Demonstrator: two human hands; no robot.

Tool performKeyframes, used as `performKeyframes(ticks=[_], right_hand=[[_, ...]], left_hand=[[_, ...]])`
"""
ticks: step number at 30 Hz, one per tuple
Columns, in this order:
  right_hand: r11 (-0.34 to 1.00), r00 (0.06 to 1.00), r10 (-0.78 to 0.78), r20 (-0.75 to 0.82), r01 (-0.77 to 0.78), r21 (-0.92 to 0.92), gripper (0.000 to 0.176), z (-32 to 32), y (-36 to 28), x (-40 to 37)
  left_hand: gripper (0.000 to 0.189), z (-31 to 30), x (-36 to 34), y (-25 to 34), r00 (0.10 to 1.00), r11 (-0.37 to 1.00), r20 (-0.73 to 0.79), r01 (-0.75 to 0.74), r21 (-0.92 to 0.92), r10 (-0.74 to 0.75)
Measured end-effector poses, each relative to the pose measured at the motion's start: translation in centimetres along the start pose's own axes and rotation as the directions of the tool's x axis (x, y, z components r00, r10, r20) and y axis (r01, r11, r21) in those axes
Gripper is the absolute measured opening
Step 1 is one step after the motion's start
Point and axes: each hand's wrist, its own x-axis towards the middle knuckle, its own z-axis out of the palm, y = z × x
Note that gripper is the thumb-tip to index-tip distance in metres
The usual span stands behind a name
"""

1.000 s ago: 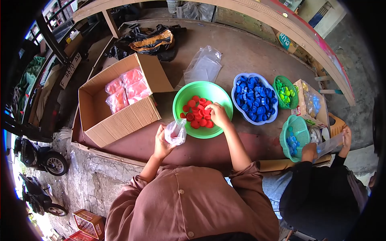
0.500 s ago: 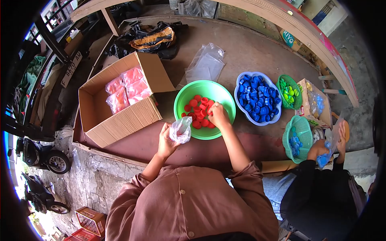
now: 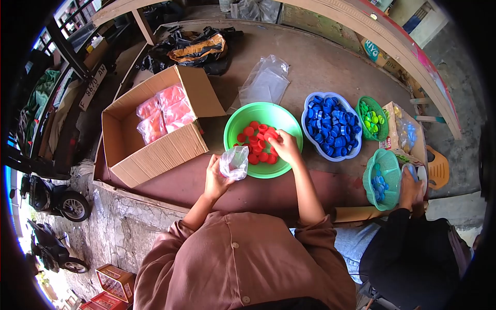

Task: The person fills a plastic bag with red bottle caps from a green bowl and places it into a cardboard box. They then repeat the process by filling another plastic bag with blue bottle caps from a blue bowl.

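Note:
My left hand point(image 3: 215, 178) is closed around a small clear plastic bag point(image 3: 234, 162), holding it with its mouth upward at the near left edge of a green basin point(image 3: 289, 124). What lies inside the bag is hard to make out. Red bottle caps point(image 3: 249, 131) lie loose in the basin. Over the basin's right side, my right hand point(image 3: 287, 148) has its fingers pinched on red bottle caps; how many is hidden by the fingers.
Left of the basin stands an open cardboard box point(image 3: 155, 160) with filled bags of red caps point(image 3: 173, 106). Flat plastic bags point(image 3: 266, 80) lie behind. To the right are a basket of blue caps point(image 3: 333, 126), green baskets point(image 3: 395, 178) and a co-worker's hand point(image 3: 409, 190).
My right hand has lifted slightly and moved right, with red caps now showing at its fingertips. The bag has turned a little. The co-worker's hands have drawn closer to the green basket.

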Motion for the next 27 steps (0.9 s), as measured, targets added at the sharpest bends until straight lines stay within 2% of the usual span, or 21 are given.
performKeyframes(ticks=[1, 2, 3, 4, 6, 7, 8, 11, 12, 14, 15, 16, 18, 20, 22, 24, 26, 27], right_hand=[[0.902, 0.998, 0.024, 0.062, -0.048, 0.428, 0.022, -0.3, -0.6, -0.2], [0.628, 0.991, 0.021, 0.129, -0.113, 0.770, 0.023, -0.6, -1.2, -0.4], [0.399, 0.983, -0.011, 0.184, -0.165, 0.902, 0.024, -1.4, -2.5, -0.7], [0.398, 0.982, -0.012, 0.187, -0.167, 0.902, 0.024, -1.5, -3.8, -1.1], [0.231, 0.983, -0.152, 0.100, -0.063, 0.971, 0.027, -0.9, -6.4, -2.1], [0.263, 0.981, -0.172, 0.093, -0.045, 0.964, 0.022, -0.4, -7.9, -2.6], [0.418, 0.969, -0.194, 0.156, -0.062, 0.906, 0.021, 0.5, -7.7, -2.5], [0.639, 0.939, -0.256, 0.229, -0.013, 0.769, 0.018, 1.4, -8.3, -3.2], [0.712, 0.942, -0.301, 0.147, 0.120, 0.692, 0.017, 1.6, -8.7, -3.5], [0.910, 0.912, -0.325, 0.250, 0.230, 0.344, 0.013, 0.8, -9.3, -3.6], [0.948, 0.907, -0.299, 0.296, 0.247, 0.200, 0.011, 0.2, -10.4, -3.7], [0.946, 0.891, -0.317, 0.325, 0.272, 0.177, 0.013, 0.1, -10.8, -4.1], [0.908, 0.851, -0.376, 0.366, 0.418, -0.039, 0.015, 1.5, -10.7, -4.4], [0.921, 0.860, -0.336, 0.383, 0.386, -0.059, 0.016, 1.9, -10.9, -4.7], [0.891, 0.831, -0.452, 0.326, 0.398, 0.220, 0.017, 1.5, -11.2, -4.3], [0.906, 0.838, -0.414, 0.356, 0.343, 0.247, 0.019, 1.4, -10.9, -4.1], [0.842, 0.787, -0.536, 0.307, 0.468, 0.269, 0.021, 1.4, -10.2, -4.0], [0.832, 0.804, -0.545, 0.238, 0.482, 0.276, 0.019, 0.8, -10.2, -3.8]], left_hand=[[0.041, 0.1, 0.0, 0.0, 1.000, 1.000, -0.003, 0.004, 0.001, -0.004], [0.042, 0.1, -0.1, 0.0, 1.000, 1.000, 0.007, 0.012, -0.011, -0.011], [0.042, 0.1, -0.1, 0.1, 1.000, 1.000, 0.018, 0.019, -0.023, -0.019], [0.042, 0.1, 0.0, 0.1, 1.000, 1.000, 0.017, 0.021, -0.022, -0.021], [0.043, 0.3, 0.0, 0.3, 1.000, 1.000, 0.015, 0.010, -0.015, -0.010], [0.043, 0.3, 0.0, 0.3, 1.000, 1.000, 0.016, 0.013, -0.014, -0.012], [0.044, 0.4, 0.0, 0.3, 1.000, 1.000, 0.007, -0.001, -0.025, 0.002], [0.046, 0.2, 0.1, 0.5, 1.000, 0.999, 0.006, -0.028, -0.035, 0.028], [0.047, 0.1, 0.0, 0.6, 0.999, 0.999, 0.016, -0.037, -0.036, 0.037], [0.048, 0.3, -0.3, 0.1, 0.999, 0.996, -0.021, -0.047, -0.074, 0.046], [0.050, 0.4, -0.4, 0.0, 0.997, 0.992, -0.055, -0.057, -0.113, 0.051], [0.050, 0.4, -0.5, -0.1, 0.997, 0.991, -0.051, -0.060, -0.116, 0.055], [0.052, 0.2, -0.7, -0.1, 0.982, 0.982, -0.003, -0.187, -0.033, 0.187], [0.052, -0.1, -0.8, 0.2, 0.983, 0.981, 0.007, -0.185, -0.052, 0.186], [0.052, -0.5, -0.7, 0.6, 0.987, 0.980, 0.013, -0.158, -0.121, 0.161], [0.051, -0.6, -0.7, 0.2, 0.989, 0.980, 0.027, -0.143, -0.137, 0.148], [0.050, -0.5, -0.7, 0.0, 0.987, 0.976, 0.036, -0.149, -0.158, 0.157], [0.050, -0.5, -0.7, 0.0, 0.987, 0.976, 0.038, -0.148, -0.159, 0.156]])
